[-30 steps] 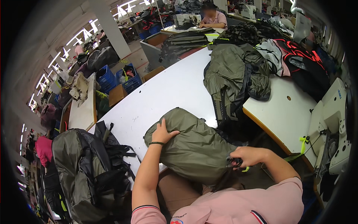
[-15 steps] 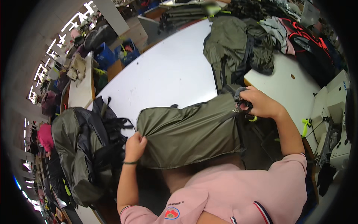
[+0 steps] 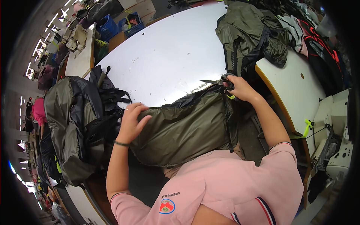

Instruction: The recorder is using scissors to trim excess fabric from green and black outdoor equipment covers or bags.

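Note:
An olive-green fabric bag piece (image 3: 183,129) with a dark edge lies across my lap and against the near edge of the white table. My right hand (image 3: 242,89) grips a pair of black-handled scissors (image 3: 213,81) above its upper right corner. The blades point left over the tabletop and look slightly apart. At the upper left corner of the piece, my left hand (image 3: 132,122) has its fingers stretched and the thumb spread away. It is over or against the fabric's edge; whether it touches is unclear.
A bulky olive and black backpack (image 3: 69,127) stands at my left. More olive bags (image 3: 245,35) are heaped at the far right of the white table (image 3: 165,56). A sewing machine (image 3: 335,138) with a lime-yellow strip stands at right. Blue crates (image 3: 107,28) sit beyond the table.
My left hand has let go of the fabric's left edge and opened. My right hand has brought the scissors inward, their blades now showing. The fabric's upper edge has slackened, and the whole view has shifted.

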Demonstrator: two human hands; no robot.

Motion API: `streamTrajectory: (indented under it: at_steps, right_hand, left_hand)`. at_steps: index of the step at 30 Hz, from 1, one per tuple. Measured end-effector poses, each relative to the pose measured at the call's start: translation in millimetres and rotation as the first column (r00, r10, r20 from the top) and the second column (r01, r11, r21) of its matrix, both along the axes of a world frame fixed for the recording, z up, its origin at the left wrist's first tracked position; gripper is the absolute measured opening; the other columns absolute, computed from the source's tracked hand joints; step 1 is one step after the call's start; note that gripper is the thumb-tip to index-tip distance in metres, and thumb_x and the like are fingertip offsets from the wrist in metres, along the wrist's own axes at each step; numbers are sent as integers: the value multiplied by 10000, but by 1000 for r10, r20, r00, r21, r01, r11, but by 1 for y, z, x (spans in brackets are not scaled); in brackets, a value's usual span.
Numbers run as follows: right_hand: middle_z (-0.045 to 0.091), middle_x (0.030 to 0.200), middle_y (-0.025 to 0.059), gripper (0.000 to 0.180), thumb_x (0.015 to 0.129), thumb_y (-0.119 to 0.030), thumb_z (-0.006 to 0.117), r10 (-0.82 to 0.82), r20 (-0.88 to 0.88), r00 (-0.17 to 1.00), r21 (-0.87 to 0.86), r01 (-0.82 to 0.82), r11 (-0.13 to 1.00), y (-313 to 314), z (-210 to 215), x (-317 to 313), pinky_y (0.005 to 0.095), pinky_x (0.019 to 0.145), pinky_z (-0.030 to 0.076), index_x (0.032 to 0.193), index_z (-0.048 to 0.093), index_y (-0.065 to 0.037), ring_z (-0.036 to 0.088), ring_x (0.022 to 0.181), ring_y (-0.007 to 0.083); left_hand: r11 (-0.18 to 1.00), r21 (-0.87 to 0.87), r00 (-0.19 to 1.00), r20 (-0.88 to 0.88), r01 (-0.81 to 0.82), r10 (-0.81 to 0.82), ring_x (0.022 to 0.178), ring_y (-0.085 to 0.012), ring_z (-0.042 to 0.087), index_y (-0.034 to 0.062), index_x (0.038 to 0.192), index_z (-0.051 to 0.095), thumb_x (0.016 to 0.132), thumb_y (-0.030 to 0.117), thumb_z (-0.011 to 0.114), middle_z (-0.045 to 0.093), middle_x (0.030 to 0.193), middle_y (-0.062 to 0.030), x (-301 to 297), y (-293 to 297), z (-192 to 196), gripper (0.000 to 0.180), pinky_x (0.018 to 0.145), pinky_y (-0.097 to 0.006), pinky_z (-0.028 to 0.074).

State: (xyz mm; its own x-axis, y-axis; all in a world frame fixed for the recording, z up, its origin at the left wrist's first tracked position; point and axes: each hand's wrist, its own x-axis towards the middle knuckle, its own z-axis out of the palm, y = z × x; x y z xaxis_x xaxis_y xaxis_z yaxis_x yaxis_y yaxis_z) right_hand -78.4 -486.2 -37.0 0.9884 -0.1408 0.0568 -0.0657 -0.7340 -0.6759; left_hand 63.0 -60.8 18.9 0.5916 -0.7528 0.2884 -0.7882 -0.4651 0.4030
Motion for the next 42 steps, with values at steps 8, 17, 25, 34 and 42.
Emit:
streamTrajectory:
  at_steps: [8,17,25,34,42]
  right_hand:
    - [655,816,113,243,740,-65,771,-71,-1,998,48,70,996,-28,-58,-2,348,725,495,874,580,1,649,770,267]
    - [541,726,-67,221,794,-121,801,-18,-194,981,599,133,789,-20,-13,-1,209,602,373,846,592,-73,457,662,26]
    - [543,759,-55,244,773,-97,807,-47,-190,981,506,139,851,-9,-1,-4,204,629,392,856,580,-68,478,690,36]
    - [544,741,-59,251,772,-142,816,-60,-220,974,547,174,819,-4,12,-29,220,626,391,844,589,-62,471,696,35]
    - [567,744,106,575,620,-559,819,222,4,975,-570,-181,802,-34,59,-42,396,712,429,725,568,-52,552,770,314]
  left_hand:
    - [980,101,950,-280,171,-137,794,-257,631,21,915,671,800,221,761,666,823,-95,32,-35,-37,247,761,-352,497]
    - [992,37,367,-927,-124,81,729,-52,500,28,888,636,849,163,733,578,755,50,74,33,-41,171,678,-219,404]
    - [984,-170,988,-132,58,-80,973,-336,581,49,1016,644,799,164,752,642,1021,-153,15,-82,-26,269,853,-419,465]
    - [954,-205,848,-445,218,-289,879,-300,620,31,998,649,794,186,758,660,931,-122,-43,-229,-71,278,805,-385,494]
    - [916,-367,222,-891,163,-397,736,-72,554,12,901,674,824,98,736,643,797,3,-35,-228,-86,131,699,-240,465]
